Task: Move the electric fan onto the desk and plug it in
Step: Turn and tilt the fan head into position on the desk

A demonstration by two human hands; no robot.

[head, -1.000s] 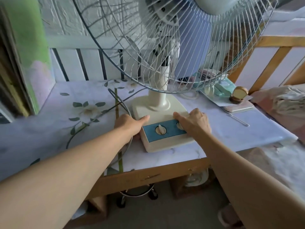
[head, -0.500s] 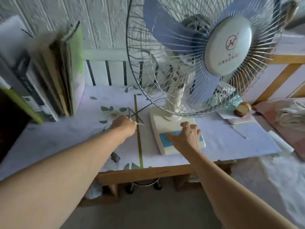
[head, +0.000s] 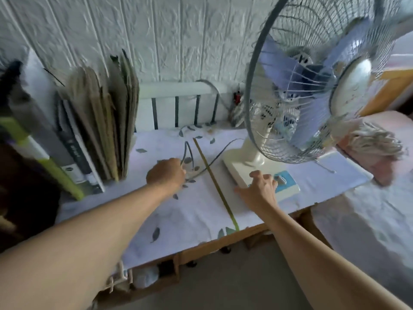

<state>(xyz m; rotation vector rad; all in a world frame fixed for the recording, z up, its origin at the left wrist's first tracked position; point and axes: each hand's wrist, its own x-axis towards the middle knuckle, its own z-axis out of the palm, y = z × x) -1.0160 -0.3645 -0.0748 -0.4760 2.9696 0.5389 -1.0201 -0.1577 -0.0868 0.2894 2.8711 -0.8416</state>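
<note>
The electric fan (head: 317, 90), with blue blades in a wire cage, stands on the desk (head: 190, 211) at the right. Its cream base (head: 243, 166) carries a blue control panel. A dark power cord (head: 214, 159) runs from the base leftward across the flowered desk cover. My left hand (head: 166, 175) is closed on a loop of that cord, left of the base. Above the base's front left corner hovers my right hand (head: 259, 187), fingers spread and holding nothing. The plug is hidden.
Books and folders (head: 89, 130) stand upright at the desk's left. A white slatted rail (head: 178, 101) runs along the back by the textured wall. A thin yellow-green strip (head: 214, 182) crosses the cover. A bed with pink bedding (head: 375, 153) lies right of the desk.
My left hand left the fan base and took hold of the cord. My right hand lifted off the control panel and opened. The view swung left.
</note>
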